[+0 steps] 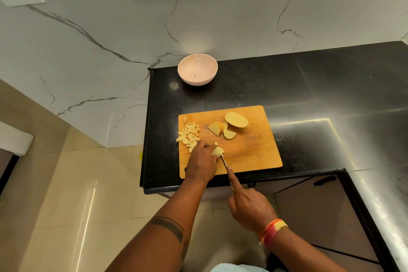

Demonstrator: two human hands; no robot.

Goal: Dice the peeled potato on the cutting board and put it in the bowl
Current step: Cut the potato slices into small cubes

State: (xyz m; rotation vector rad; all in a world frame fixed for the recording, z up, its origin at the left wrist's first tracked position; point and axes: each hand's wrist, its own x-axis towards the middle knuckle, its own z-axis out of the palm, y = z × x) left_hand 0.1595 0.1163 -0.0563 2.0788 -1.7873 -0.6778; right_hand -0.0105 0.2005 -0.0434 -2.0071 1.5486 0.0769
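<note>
- Nearest the body, the right hand (249,205) is gripping a knife (224,162), fingers curling round the handle and forefinger lying straight along the spine; the thin blade is meeting the potato piece at the near left of the board.
- Just beyond, the left hand (202,161) is pinning a small slice stack (218,151) with bent fingertips, holding it against the board (254,152).
- The board is looking like flat, rounded-cornered bamboo, its surface scored, and it is lying on a glossy black speckled counter (309,86).
- Dice (188,135) are piling up along the board's left edge: small, pale, blocky cubes.
- Farther in, fanned half-round slices (218,128) are leaning beside an uncut half (236,119), cut face up.
- Handling judgement: the peeled flesh is probably firm but wet and slippery, so thin stacks are likely sliding unless pressed from the top, fingertips tucked back from the blade; the light cubes are best scooped in handfuls.
- Farthest, a smooth, round, pale pink bowl (197,68) is standing well apart from the board, holding barely a speck.
</note>
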